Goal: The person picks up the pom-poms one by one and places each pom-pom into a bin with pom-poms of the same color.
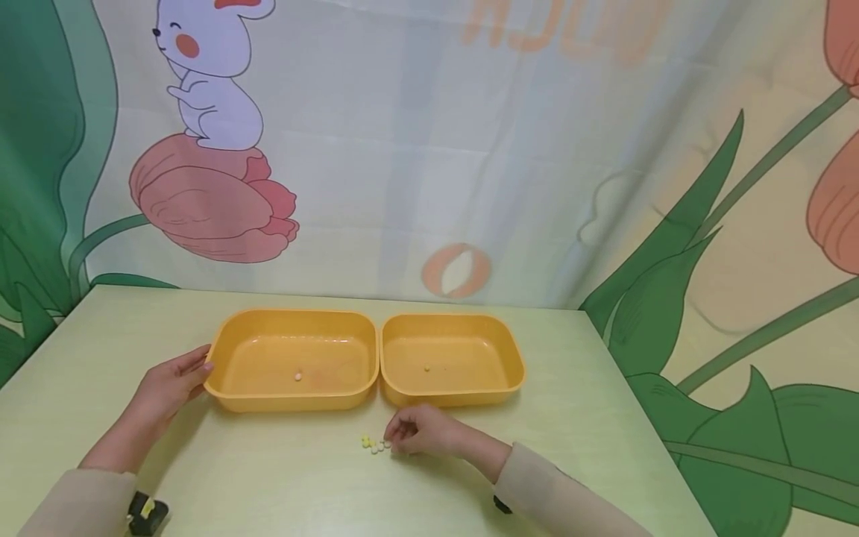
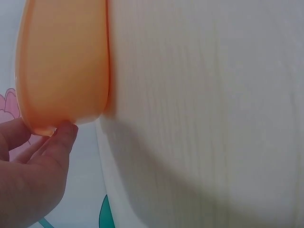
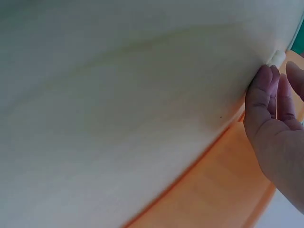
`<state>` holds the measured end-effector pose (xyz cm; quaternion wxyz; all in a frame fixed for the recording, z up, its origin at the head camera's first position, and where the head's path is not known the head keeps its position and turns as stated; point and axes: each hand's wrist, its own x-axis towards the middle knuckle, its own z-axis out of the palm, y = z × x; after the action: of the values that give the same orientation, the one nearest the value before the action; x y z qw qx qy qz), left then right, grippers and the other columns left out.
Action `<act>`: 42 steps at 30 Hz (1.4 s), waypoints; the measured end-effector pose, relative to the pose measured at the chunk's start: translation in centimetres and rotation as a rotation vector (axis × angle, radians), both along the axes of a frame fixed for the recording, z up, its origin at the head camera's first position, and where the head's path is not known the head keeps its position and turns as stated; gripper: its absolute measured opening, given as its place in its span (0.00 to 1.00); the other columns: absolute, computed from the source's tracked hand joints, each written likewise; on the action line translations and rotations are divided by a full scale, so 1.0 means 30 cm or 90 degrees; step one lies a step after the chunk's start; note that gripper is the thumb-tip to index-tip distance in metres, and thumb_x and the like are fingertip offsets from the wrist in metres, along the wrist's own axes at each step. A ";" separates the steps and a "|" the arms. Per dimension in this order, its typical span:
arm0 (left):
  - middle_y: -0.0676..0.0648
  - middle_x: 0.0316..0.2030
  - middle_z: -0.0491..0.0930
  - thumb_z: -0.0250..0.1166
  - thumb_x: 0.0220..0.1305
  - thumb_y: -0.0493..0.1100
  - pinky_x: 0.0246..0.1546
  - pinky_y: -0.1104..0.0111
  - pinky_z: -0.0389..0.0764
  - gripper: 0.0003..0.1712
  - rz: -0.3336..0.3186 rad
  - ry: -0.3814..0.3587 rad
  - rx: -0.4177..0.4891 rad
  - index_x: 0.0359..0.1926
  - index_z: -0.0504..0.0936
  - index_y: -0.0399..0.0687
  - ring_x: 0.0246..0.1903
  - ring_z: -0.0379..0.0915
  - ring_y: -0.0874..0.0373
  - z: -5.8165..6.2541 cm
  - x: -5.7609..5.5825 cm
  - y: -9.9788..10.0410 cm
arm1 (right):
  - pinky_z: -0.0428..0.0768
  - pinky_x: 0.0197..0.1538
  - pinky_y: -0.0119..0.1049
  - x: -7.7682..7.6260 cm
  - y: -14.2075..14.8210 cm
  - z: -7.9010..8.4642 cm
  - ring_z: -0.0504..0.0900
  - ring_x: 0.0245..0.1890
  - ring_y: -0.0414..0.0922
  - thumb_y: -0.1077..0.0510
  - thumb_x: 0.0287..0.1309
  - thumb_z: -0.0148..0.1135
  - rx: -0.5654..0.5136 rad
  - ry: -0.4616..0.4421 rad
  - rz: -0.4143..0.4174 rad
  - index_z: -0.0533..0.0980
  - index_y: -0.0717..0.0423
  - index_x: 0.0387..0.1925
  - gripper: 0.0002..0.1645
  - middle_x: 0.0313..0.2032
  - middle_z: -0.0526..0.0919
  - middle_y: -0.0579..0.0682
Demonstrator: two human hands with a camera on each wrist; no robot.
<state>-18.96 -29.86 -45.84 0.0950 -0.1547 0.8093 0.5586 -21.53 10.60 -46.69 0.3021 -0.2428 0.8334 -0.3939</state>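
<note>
Two yellow plastic bins stand side by side on the table, a wider left bin (image 1: pixel 291 403) and a right bin (image 1: pixel 456 399). My left hand (image 1: pixel 168 384) holds the left bin's outer end, thumb at the rim; the left wrist view shows the fingertips against its wall (image 2: pixel 66 61). Before the bins lie several tiny white and yellow pieces (image 1: pixel 374 449), too small to identify. At their right end my right hand (image 1: pixel 426 431) reaches down with bent fingers, touching the nearest ones. In the right wrist view its thumb stands apart from the fingers, beside a white piece (image 3: pixel 278 58).
One small pale piece (image 1: pixel 298 377) lies inside the left bin and a tiny one (image 1: pixel 426 369) inside the right bin. A black device (image 1: pixel 146 514) is at the left wrist. A printed curtain (image 1: pixel 429 149) hangs behind the pale table (image 1: pixel 268 477).
</note>
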 end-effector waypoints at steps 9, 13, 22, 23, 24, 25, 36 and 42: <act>0.32 0.80 0.47 0.45 0.83 0.49 0.65 0.61 0.72 0.36 0.001 -0.003 -0.004 0.80 0.43 0.40 0.78 0.52 0.34 0.003 0.000 0.003 | 0.73 0.30 0.20 0.003 -0.015 -0.001 0.74 0.30 0.36 0.68 0.59 0.70 0.036 0.073 0.030 0.84 0.61 0.38 0.05 0.30 0.81 0.45; 0.32 0.79 0.47 0.45 0.83 0.49 0.64 0.63 0.73 0.36 -0.003 0.003 -0.003 0.80 0.43 0.39 0.78 0.51 0.34 0.002 0.003 0.002 | 0.72 0.31 0.21 0.002 -0.017 -0.007 0.73 0.29 0.35 0.68 0.59 0.69 0.042 0.092 0.037 0.84 0.59 0.38 0.05 0.28 0.78 0.43; 0.32 0.79 0.46 0.45 0.83 0.50 0.61 0.68 0.76 0.37 -0.007 0.008 -0.001 0.80 0.43 0.39 0.78 0.51 0.34 0.002 0.006 -0.007 | 0.71 0.33 0.20 -0.004 -0.022 -0.016 0.71 0.28 0.31 0.69 0.60 0.68 0.072 0.138 0.055 0.85 0.58 0.37 0.05 0.27 0.77 0.40; 0.32 0.79 0.47 0.45 0.83 0.50 0.60 0.69 0.77 0.37 -0.008 0.009 0.001 0.80 0.43 0.39 0.78 0.51 0.34 0.001 0.006 -0.007 | 0.71 0.33 0.20 -0.002 -0.023 -0.015 0.71 0.28 0.31 0.69 0.60 0.68 0.074 0.140 0.055 0.84 0.58 0.36 0.05 0.27 0.77 0.40; 0.31 0.79 0.47 0.45 0.83 0.50 0.60 0.70 0.78 0.36 -0.014 0.014 -0.003 0.80 0.44 0.38 0.77 0.52 0.35 0.000 0.007 -0.008 | 0.70 0.32 0.20 -0.001 -0.024 -0.014 0.71 0.28 0.32 0.69 0.59 0.68 0.074 0.140 0.054 0.84 0.59 0.36 0.05 0.27 0.76 0.40; 0.31 0.79 0.48 0.45 0.83 0.50 0.59 0.71 0.79 0.36 -0.019 0.018 -0.007 0.80 0.44 0.38 0.77 0.57 0.38 -0.001 0.008 -0.008 | 0.70 0.32 0.20 0.000 -0.025 -0.014 0.70 0.27 0.32 0.69 0.59 0.68 0.075 0.141 0.053 0.84 0.59 0.35 0.05 0.26 0.76 0.40; 0.30 0.77 0.50 0.46 0.83 0.49 0.52 0.80 0.84 0.36 -0.038 0.046 -0.003 0.79 0.47 0.35 0.43 0.68 0.90 -0.010 0.010 -0.020 | 0.74 0.35 0.21 -0.001 -0.013 -0.005 0.74 0.30 0.33 0.67 0.58 0.71 0.075 0.126 0.050 0.86 0.57 0.35 0.04 0.30 0.84 0.46; 0.30 0.77 0.50 0.46 0.83 0.49 0.52 0.80 0.84 0.36 -0.039 0.041 -0.013 0.79 0.47 0.35 0.47 0.71 0.86 -0.008 0.011 -0.019 | 0.75 0.35 0.21 0.002 -0.010 0.016 0.75 0.32 0.34 0.66 0.59 0.71 0.074 0.118 0.046 0.86 0.57 0.35 0.04 0.31 0.85 0.47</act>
<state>-18.63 -30.43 -46.08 0.0844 -0.1124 0.8219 0.5521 -21.45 10.31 -46.21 0.2511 -0.2903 0.8700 -0.3096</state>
